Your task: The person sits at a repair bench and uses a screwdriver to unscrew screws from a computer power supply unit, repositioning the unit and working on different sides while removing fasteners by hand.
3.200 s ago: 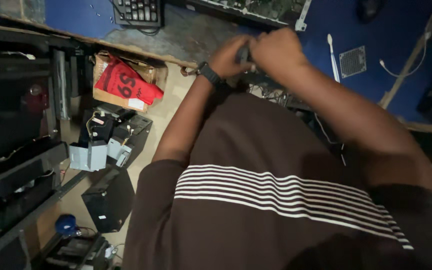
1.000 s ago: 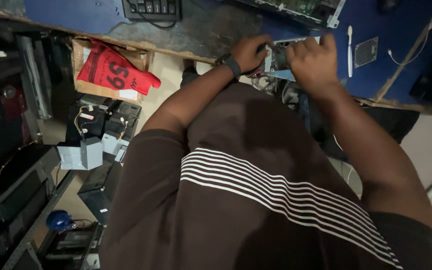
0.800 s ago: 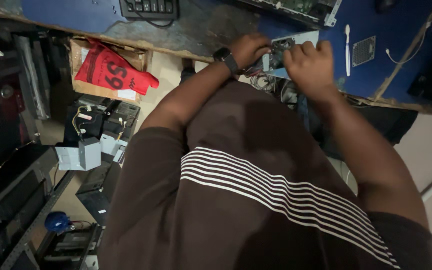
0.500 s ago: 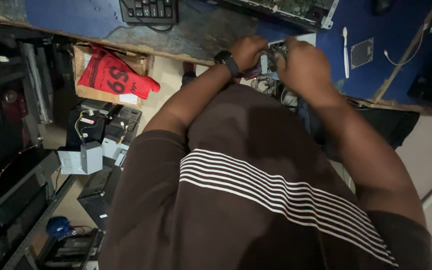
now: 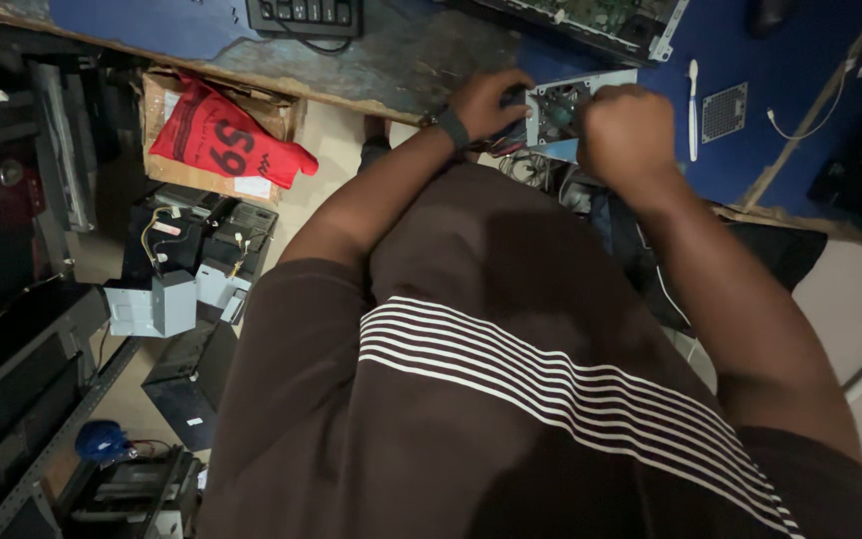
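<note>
A small grey metal box with a round fan opening and a bundle of wires sits at the near edge of the blue table. My left hand, with a dark watch on its wrist, grips the box's left side. My right hand is clenched on the box's right end; what lies inside the fist is hidden. My brown striped shirt fills the lower half of the view.
On the table lie a black keyboard, a green circuit board, a white stick-like tool and a small square grille. On the floor at left stand a cardboard box with a red bag, several metal units and dark computer cases.
My right hand has slid from over the box to its right end, baring the fan face. My left hand keeps its grip. The view has shifted slightly.
</note>
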`<state>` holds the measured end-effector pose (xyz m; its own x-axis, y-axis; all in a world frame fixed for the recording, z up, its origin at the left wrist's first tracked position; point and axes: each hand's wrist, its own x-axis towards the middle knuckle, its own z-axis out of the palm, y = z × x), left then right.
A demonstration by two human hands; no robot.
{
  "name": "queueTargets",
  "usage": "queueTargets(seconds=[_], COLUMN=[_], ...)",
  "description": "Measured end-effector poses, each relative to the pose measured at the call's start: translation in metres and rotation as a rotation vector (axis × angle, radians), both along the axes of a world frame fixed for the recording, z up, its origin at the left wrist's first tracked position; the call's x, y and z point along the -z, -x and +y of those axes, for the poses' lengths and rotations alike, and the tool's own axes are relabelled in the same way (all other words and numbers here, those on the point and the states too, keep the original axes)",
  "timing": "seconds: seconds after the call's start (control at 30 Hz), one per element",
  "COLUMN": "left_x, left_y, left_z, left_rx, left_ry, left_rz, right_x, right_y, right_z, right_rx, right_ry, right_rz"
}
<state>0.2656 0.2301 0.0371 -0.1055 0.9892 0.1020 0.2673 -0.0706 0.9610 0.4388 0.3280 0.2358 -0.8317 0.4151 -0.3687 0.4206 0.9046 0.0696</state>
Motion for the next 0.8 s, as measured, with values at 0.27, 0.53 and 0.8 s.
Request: queueTargets(seconds=[0.27, 0.53, 0.8], left_x=[-0.001, -0.002, -0.006], left_y=[0.002, 0.001, 0.004], left_z=[-0.001, 0.003, 0.003], left_rx=[0.001, 0.008, 0.033], left_ry=[0.031, -0.009, 0.022], left_rz=[-0.001, 0.018, 0.01], right_x=[-0.028, -0.031, -0.015], right_y=[0.021, 0.027, 0.027], right_z=[-0.003, -0.01, -0.012], right_rx=[-0.483, -0.254, -0.134], right_ry=[-0.1, 0.057, -0.097], right_rz=[0.116, 0.101, -0.025])
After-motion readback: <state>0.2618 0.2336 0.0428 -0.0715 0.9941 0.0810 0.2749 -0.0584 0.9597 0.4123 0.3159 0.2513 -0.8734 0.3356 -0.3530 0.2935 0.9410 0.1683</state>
